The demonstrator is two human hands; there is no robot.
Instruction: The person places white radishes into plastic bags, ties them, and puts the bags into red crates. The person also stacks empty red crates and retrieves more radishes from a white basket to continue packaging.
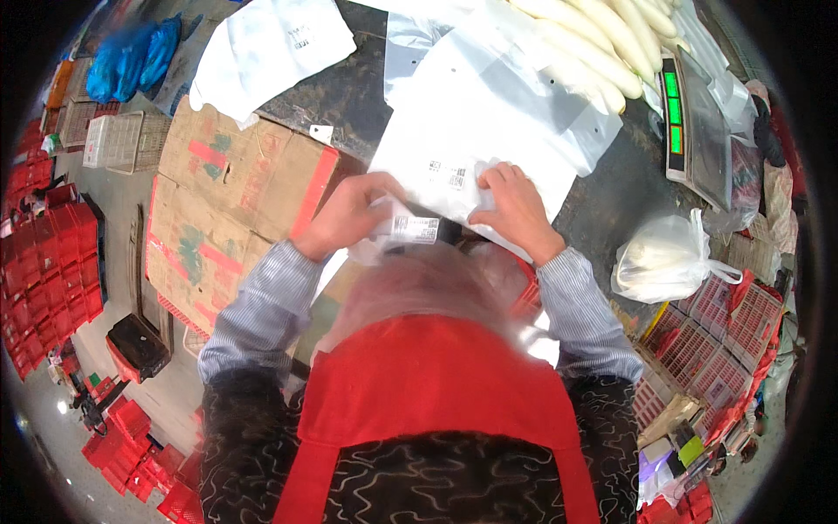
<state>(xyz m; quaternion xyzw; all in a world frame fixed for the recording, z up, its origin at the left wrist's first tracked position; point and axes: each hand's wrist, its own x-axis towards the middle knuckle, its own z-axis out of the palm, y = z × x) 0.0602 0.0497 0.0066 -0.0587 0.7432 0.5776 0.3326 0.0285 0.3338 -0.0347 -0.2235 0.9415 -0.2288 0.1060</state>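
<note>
My left hand [353, 213] is closed on a crumpled piece of thin plastic, beside a white printed label [416, 229] at the near edge of the table. My right hand [514, 203] pinches the edge of a white plastic bag [481, 131] that lies flat with others in a stack. Black print shows on the top bag between my hands. Clear plastic sheets with small holes lie over the far part of the stack. Long pale radish-like vegetables [589, 49] are piled behind it. A knotted plastic bag [661, 259] with pale contents sits to the right.
A digital scale [697, 124] with a green lit display stands at the right. Flattened cardboard [222, 203] with red tape is at the left, below more white bags [268, 52]. Red crates [52, 275] are stacked on the floor at the left, others [713, 334] at the lower right.
</note>
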